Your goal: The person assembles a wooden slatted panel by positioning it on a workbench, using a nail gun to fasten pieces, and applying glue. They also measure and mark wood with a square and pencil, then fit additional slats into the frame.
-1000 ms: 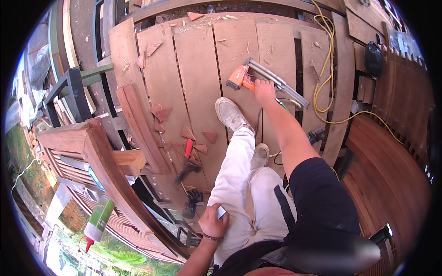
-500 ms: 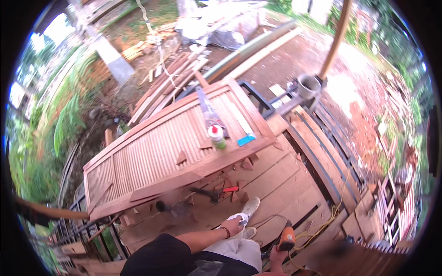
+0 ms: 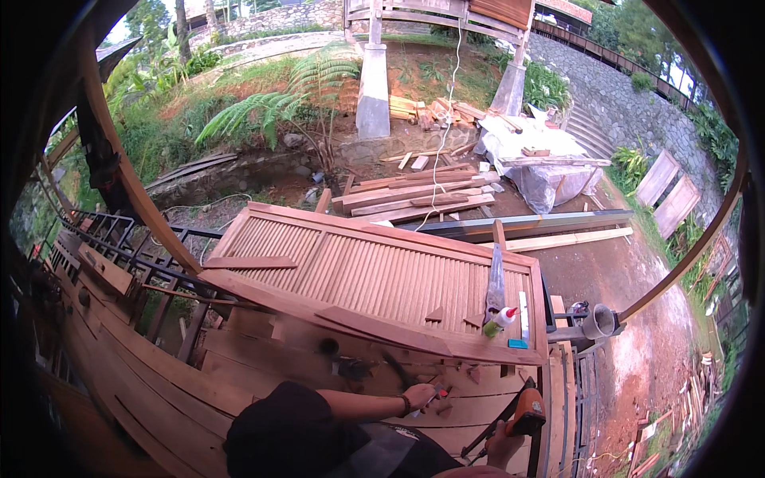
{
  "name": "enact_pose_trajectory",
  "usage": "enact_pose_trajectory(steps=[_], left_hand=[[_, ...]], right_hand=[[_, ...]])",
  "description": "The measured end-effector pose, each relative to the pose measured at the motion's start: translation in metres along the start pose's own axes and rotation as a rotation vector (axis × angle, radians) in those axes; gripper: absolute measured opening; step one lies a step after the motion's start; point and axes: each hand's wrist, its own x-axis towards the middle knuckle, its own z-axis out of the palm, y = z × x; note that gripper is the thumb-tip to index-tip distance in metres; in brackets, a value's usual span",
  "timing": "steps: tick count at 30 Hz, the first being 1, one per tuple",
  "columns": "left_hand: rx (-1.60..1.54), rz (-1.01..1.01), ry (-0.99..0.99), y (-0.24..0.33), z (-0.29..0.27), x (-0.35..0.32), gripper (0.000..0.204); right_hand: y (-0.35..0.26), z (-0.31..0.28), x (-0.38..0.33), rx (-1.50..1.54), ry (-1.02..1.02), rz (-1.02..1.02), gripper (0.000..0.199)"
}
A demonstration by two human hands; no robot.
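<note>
The right hand (image 3: 502, 444) is wrapped around the grip of an orange and black nail gun (image 3: 529, 413), raised off the near side of the louvred panel (image 3: 414, 280), by that panel's near right corner. The gun's blunt orange body rises above the fist and leans a little to the right, while a slim dark bar slants along its long axis from upper right to lower left, on the left of the fingers; the nose's exact aim cannot be made out. The casing looks smooth and rounded, the bar straight and narrow. The left hand (image 3: 418, 396) is half curled over the deck (image 3: 231, 370), just beside the red handle of a dark-headed hammer (image 3: 394, 369); whether those fingers grasp anything, I cannot tell. The panel is reddish wood, a flat frame around close ribbed slats, its long side running left to right and dipping toward the right end. On its right part lie a saw (image 3: 496, 283), a white and green bottle (image 3: 504, 319) with a red tip, and a square (image 3: 518, 343) with a teal stock. One loose strip (image 3: 382, 330) follows the near edge; another (image 3: 249, 262) crosses the slats near the left end.
</note>
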Motion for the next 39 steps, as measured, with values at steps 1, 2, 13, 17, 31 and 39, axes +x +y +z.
enact_pose_trajectory(steps=[1, 2, 13, 17, 31, 39], left_hand=[[-0.030, 0.043, 0.030, 0.009, -0.010, -0.001, 0.028], [-0.057, 0.080, 0.062, 0.017, -0.020, -0.004, 0.027], [-0.126, 0.477, 0.140, 0.121, -0.055, -0.028, 0.025], [0.025, 0.583, 0.130, 0.147, -0.046, -0.036, 0.021], [0.552, 0.938, 0.045, 0.168, 0.103, -0.044, 0.017], [0.502, 0.849, -0.051, 0.142, 0.147, -0.032, 0.022]], right_hand=[[-0.011, 0.014, 0.005, 0.078, 0.004, -0.031, 0.013], [-0.028, 0.028, 0.007, 0.159, 0.005, -0.054, 0.013], [-0.104, 0.091, -0.025, 0.524, -0.107, 0.041, 0.054], [-0.111, 0.093, -0.028, 0.651, -0.070, 0.072, 0.044], [-0.088, 0.000, -0.048, 0.771, 0.075, 0.215, 0.014], [-0.073, -0.028, -0.049, 0.839, 0.146, 0.213, 0.007]])
